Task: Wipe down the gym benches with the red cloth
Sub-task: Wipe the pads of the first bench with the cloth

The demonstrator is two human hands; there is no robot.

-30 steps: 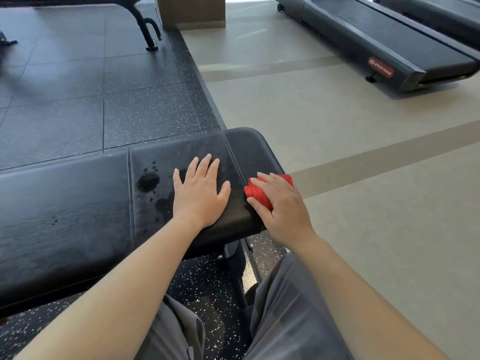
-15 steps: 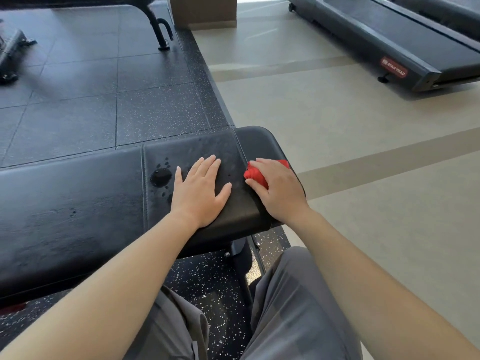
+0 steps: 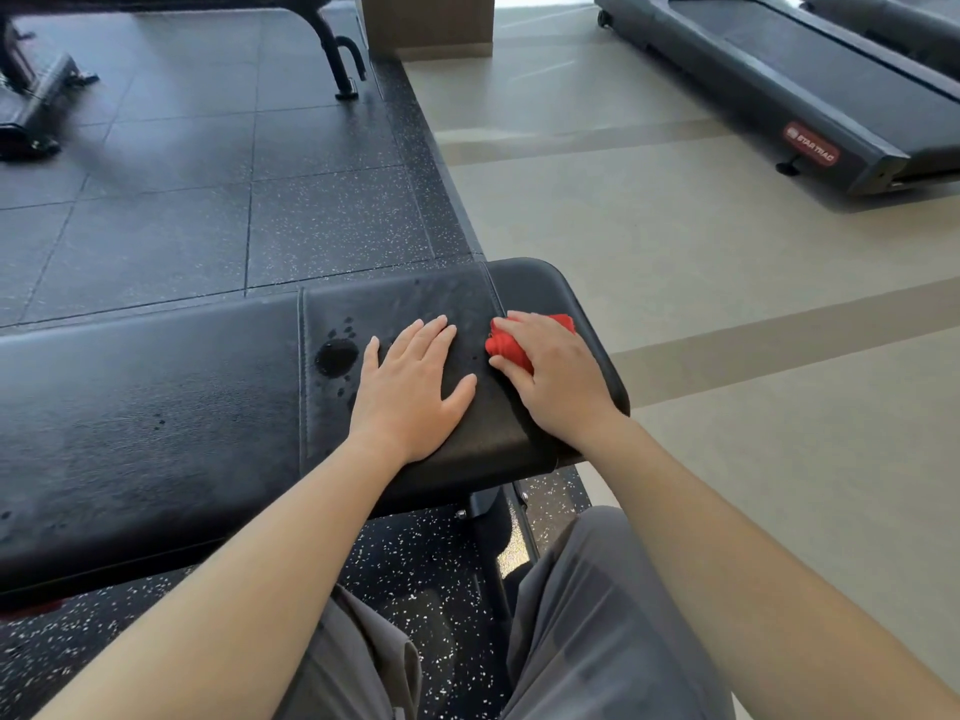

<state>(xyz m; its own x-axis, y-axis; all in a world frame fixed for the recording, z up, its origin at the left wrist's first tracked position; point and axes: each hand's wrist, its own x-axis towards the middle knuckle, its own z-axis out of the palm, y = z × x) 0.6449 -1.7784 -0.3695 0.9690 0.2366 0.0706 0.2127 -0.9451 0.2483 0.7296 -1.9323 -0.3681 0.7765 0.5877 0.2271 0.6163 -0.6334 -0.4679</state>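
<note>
Red cloth (image 3: 511, 348) lies bunched under the right hand (image 3: 558, 374), whose fingers curl over it at the bench (image 3: 156, 433) end; left hand (image 3: 410, 387) rests flat just beside, fingers spread.

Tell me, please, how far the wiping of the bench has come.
Done: nothing looks clearly finished; whether the end of the bench was wiped cannot be told. In hand: the right hand grips the bunched red cloth on the bench's end, and the left hand rests flat beside it. Left: a dark wet blot with droplets beside the left hand, the long pad section, and the other bench farther back.
</note>
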